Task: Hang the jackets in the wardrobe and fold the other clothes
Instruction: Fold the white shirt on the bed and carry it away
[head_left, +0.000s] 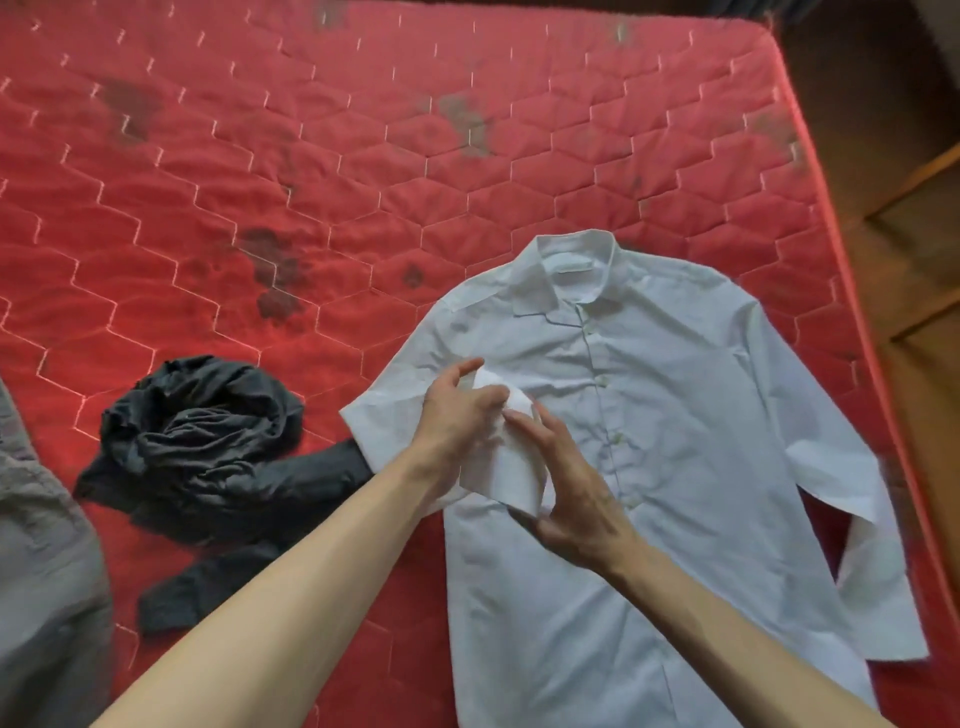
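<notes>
White shirt (649, 415), flat near the mattress (311, 182) edge: I see left hand (457, 415) and right hand (571, 499) pinching its folded cuff (504, 467); dark garment (208, 441) beside it, open mattress beyond.

The white shirt (649, 441) runs off the bottom edge, its hem out of sight. The left hand (457, 415) and right hand (576, 493) cover part of its folded sleeve cuff. A grey garment (47, 545) is cut off by the left edge. The black garment (208, 441) lies bunched, its shape unreadable, one end tucked under the shirt. The red mattress (311, 156) extends beyond the top and left edges.
</notes>
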